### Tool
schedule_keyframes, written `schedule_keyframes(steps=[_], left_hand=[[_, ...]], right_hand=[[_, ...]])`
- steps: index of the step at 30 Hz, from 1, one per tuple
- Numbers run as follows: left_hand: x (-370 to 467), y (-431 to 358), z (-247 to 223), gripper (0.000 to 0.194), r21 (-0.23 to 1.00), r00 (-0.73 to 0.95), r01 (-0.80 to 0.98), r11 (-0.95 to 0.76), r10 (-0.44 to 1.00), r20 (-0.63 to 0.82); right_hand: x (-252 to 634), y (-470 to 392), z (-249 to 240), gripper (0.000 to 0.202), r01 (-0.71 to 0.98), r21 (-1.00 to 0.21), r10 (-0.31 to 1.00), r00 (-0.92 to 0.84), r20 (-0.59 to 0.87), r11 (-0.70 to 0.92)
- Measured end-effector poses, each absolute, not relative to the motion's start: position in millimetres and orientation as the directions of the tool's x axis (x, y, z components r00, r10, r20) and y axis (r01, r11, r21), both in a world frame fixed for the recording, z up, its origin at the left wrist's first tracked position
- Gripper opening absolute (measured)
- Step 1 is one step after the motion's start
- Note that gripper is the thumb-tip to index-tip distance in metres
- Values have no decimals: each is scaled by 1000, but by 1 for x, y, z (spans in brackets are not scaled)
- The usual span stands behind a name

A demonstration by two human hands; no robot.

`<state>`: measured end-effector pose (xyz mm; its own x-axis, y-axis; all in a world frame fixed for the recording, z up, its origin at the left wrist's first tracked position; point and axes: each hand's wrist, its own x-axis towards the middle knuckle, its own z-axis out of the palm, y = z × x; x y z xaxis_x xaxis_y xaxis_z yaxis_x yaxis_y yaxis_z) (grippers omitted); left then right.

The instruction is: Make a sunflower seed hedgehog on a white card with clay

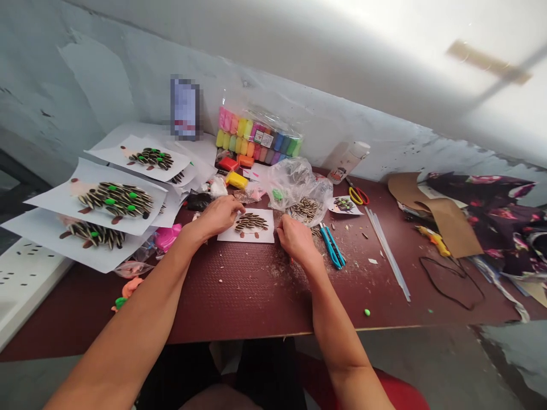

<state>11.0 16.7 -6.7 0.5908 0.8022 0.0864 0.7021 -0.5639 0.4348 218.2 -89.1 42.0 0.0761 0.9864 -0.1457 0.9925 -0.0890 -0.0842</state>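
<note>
A small white card (pixel 224 235) lies on the dark red table, bearing a hedgehog made of striped sunflower seeds (pixel 251 222) with brown feet below. At the card's upper left corner, my left hand (pixel 220 215) has its fingertips drawn together; whatever they pinch is too small to make out. My right hand (pixel 296 234) is curled closed beside the card's right edge, and its grip is hidden. Just beyond it sits a clear plastic bag (pixel 290 176) with loose sunflower seeds (pixel 304 209). A blue utility knife (pixel 332 246) rests right of that hand.
Finished hedgehog sheets (pixel 115 199) are stacked at left. Behind stand a pack of coloured clay (pixel 256 136) and a white bottle (pixel 348 162). Rightward lie scissors (pixel 359 195), clear glue sticks (pixel 388 253), a yellow glue gun (pixel 433 240) with cord, and flowered cloth (pixel 487 210).
</note>
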Motion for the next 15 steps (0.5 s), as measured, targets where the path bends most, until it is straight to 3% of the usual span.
schedule_keyframes(steps=[3,8,11,15], left_hand=[[11,17,-7,34,424,588,705,-568,803,97],[11,16,-7,35,398,593,713,-577,800,97],[11,17,-7,36,401,595,707,-583,796,109],[11,18,-7,36,412,601,700,-584,793,102]], right_hand=[[219,-86,40,21,976,-201,996,68,-58,-79],[214,-84,28,19,899,-428,994,-63,92,96],[207,-85,25,17,902,-415,992,-89,94,120],[200,-86,25,16,945,-308,993,-89,76,108]])
